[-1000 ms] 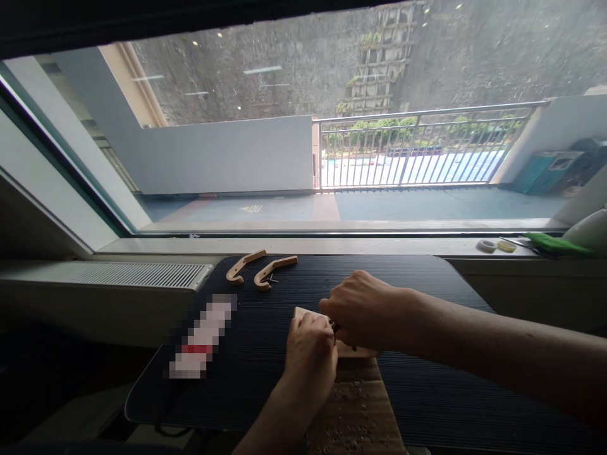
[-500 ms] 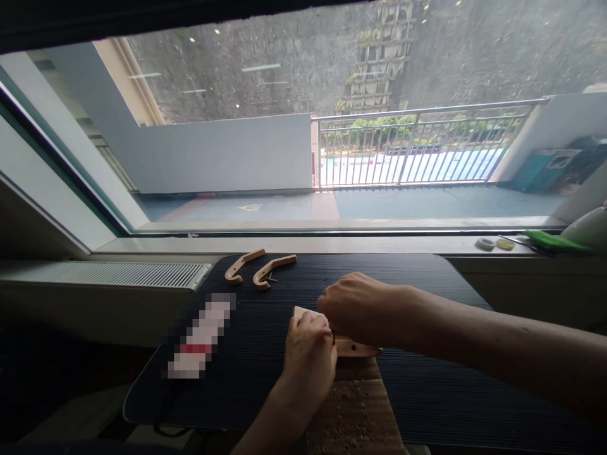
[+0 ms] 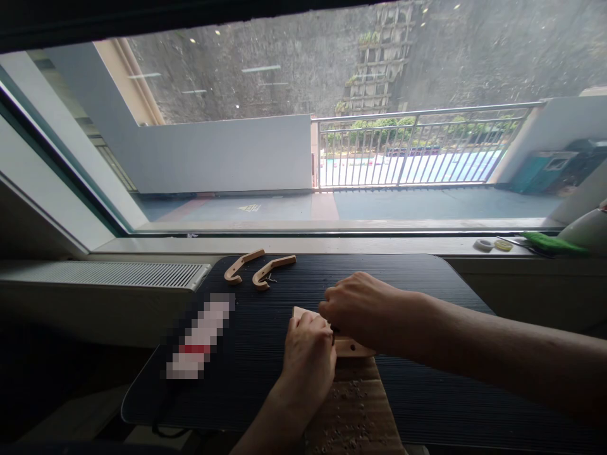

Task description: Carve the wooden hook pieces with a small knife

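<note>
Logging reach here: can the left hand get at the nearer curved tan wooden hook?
Probably yes, after leaving the pale wooden board: only black tabletop and small metallic bits lie between left hand and hook.

The scene is viewed from the person's head, above and behind the left grip (image 3: pixel 310 346) and the right grip (image 3: pixel 359 309), with the camera faced forward and down. Both are seen near, low in frame; the tabletop (image 3: pixel 258 335) is shown around them, the window (image 3: pixel 303 142) beyond.
</note>
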The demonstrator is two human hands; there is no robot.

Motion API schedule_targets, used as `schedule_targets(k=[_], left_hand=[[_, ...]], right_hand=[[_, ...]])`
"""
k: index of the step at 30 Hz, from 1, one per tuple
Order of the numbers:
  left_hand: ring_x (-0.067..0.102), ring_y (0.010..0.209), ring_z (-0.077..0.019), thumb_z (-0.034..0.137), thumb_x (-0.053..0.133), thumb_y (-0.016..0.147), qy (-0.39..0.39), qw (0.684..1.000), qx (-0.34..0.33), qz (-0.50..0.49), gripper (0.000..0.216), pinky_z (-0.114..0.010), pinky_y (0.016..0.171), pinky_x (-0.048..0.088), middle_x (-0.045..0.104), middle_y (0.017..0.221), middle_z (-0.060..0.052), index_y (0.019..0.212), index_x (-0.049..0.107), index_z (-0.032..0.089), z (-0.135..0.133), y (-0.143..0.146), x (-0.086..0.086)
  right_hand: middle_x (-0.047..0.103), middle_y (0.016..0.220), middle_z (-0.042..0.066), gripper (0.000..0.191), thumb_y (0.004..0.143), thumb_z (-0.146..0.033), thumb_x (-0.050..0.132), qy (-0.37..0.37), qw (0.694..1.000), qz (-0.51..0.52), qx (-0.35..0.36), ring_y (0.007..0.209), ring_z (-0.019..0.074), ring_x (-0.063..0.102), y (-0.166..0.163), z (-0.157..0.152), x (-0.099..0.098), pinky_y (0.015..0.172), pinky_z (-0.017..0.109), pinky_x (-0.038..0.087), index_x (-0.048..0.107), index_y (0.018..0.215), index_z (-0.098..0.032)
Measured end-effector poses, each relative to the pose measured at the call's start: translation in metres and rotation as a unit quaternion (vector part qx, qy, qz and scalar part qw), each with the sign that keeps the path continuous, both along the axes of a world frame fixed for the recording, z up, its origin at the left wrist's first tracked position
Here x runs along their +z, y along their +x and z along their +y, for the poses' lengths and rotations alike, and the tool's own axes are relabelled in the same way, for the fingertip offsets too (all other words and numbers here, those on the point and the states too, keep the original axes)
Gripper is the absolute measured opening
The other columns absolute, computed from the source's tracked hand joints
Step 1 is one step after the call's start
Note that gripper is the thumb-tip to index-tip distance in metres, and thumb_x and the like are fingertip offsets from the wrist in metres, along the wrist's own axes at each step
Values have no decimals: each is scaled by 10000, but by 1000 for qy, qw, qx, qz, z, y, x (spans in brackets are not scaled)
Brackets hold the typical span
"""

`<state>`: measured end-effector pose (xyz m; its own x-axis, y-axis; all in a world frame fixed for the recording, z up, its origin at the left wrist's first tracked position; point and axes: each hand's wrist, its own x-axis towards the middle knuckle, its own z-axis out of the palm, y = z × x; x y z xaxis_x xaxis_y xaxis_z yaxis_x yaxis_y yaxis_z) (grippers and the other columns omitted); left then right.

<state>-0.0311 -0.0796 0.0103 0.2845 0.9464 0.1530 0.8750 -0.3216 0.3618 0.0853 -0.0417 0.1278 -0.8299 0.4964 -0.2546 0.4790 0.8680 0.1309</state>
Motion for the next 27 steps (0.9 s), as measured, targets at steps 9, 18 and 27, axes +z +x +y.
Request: schedule_targets(k=[9, 18, 27], left_hand=[[512, 981, -221, 119, 492, 742, 1, 1000, 3, -10, 191, -370, 852, 331, 632, 955, -45, 833, 635, 206, -1, 0, -1], [513, 960, -221, 114, 499, 723, -8, 1000, 15, -6, 173, -365, 846, 333, 630, 936, -47, 809, 624, 197, -2, 0, 0], [504, 975, -226, 116, 474, 756, -16, 1000, 8, 2, 194, -382, 877, 322, 632, 947, -50, 851, 624, 195, -2, 0, 2]], right_hand=[[638, 728, 39, 110, 752, -49, 551, 3, 1000, -15, 7, 610, 151, 590, 2, -7, 1, 426, 256, 245, 624, 732, -128], [655, 786, 45, 118, 710, -68, 610, -10, 1000, -16, -12, 696, 191, 617, 0, -8, 9, 475, 257, 301, 619, 806, -136], [642, 723, 28, 95, 712, -61, 607, -7, 1000, 0, 5, 626, 161, 604, -1, -3, -2, 435, 251, 266, 619, 785, -120]])
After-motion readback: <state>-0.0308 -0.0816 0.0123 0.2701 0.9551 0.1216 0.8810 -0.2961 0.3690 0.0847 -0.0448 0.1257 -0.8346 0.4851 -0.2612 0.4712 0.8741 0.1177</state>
